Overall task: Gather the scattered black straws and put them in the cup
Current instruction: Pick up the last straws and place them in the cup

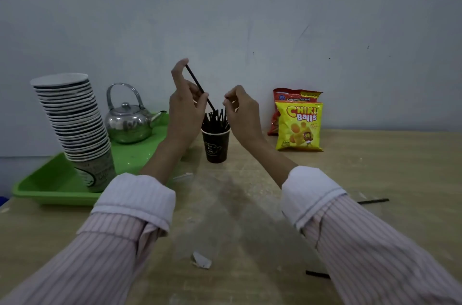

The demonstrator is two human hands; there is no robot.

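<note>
Both hands are up over the dark paper cup (215, 146), which is standing on the pale wooden table (250, 204) and bristling with a bundle of black straws (216, 121). The left hand (183, 104) is gripping one long thin black straw (198, 86), thumb and fingers closed on its middle, and the straw is slanting down to the right with its lower tip among the others at the cup's mouth. The right hand (241, 107) is hovering just beside the bundle, fingertips pinched together; whether it is holding anything there, I cannot tell. Two loose black straws are lying on the table: one (373, 201) beyond the right sleeve, another (317, 274) poking out from under that striped sleeve near the front edge. Over on the left, a green plastic tray (50, 187) is carrying a leaning stack of paper cups (75, 124) and a shiny metal kettle (128, 122). To the right of the cup, a yellow snack bag (299, 127) is standing in front of a red one (287, 97) against the wall.
</note>
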